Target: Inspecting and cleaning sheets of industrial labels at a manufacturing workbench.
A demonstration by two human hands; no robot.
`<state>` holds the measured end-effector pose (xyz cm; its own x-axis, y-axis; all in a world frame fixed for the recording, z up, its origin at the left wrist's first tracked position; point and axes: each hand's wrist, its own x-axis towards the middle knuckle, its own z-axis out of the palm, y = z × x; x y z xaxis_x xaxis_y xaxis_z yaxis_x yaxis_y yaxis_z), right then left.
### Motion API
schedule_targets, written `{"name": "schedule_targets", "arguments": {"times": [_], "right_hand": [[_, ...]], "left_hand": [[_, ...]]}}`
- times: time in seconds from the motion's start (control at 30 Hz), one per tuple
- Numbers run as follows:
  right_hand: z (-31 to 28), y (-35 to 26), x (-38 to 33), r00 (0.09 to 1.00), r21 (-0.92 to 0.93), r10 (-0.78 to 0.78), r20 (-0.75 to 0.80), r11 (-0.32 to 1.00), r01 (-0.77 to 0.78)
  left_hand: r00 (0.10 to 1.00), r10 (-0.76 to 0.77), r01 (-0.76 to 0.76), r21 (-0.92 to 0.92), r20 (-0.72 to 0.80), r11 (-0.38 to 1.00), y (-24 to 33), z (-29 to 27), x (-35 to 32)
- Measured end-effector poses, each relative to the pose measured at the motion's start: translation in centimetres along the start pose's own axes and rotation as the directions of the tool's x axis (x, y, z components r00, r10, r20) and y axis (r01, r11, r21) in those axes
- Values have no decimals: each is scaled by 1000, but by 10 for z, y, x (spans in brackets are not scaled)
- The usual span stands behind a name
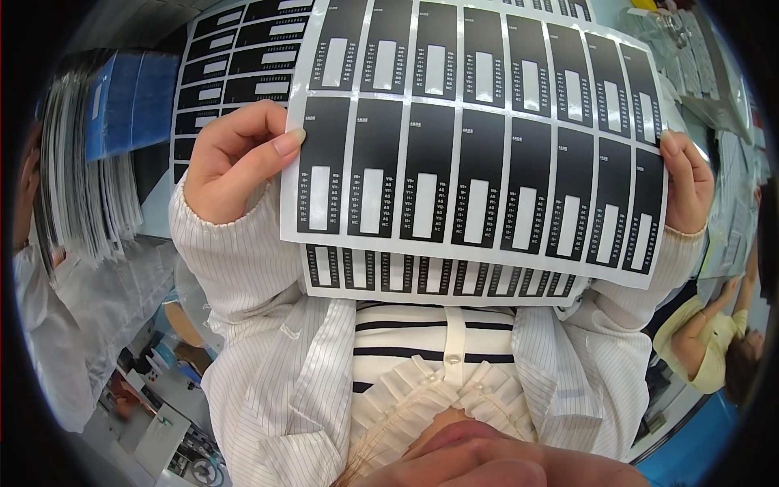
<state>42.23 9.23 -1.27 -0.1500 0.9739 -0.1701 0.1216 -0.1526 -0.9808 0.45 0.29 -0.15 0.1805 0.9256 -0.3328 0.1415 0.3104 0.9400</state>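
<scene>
A large white sheet [483, 170] of black rectangular labels spans the space between my two hands. Each label has a pale window and small white print. At its left edge, my left hand [239, 162] pinches the sheet, thumb on top. My right hand [688, 183] grips the opposite edge, fingers closed. Beneath the held sheet, a second label sheet [438, 286] shows along the near side, close to my chest. More black label sheets [231, 77] lie behind my left hand, partly covered by the held one.
To the left stand a blue packet [130, 105] and a thick pile of thin sheets [77, 178]. Clear plastic bags [690, 49] lie at the far right. A person in a yellow top [702, 341] is at the right edge. Some equipment [195, 463] shows at the lower left.
</scene>
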Motion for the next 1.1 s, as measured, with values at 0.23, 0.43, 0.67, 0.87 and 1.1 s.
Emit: {"name": "schedule_targets", "arguments": {"times": [0.23,0.43,0.67,0.87,1.1], "right_hand": [[2,4,1,1000,-6,7,8,1000,-7],[3,6,1,1000,1,16,6,1000,-16],[-1,3,1,1000,5,5,-6,1000,-5],[6,11,2,999,60,-14,-51,998,17],[8,5,0,998,20,-18,-68,1000,19]], "left_hand": [[1000,-13,13,9,-18,1000,-5,-3,-2],[1000,7,-7,18,-10,1000,-3,-2,-2],[999,37,-38,62,3,997,-4,-4,0],[999,35,-32,69,-31,997,-4,-2,-2],[998,52,-51,29,-41,998,-6,0,0]]}}
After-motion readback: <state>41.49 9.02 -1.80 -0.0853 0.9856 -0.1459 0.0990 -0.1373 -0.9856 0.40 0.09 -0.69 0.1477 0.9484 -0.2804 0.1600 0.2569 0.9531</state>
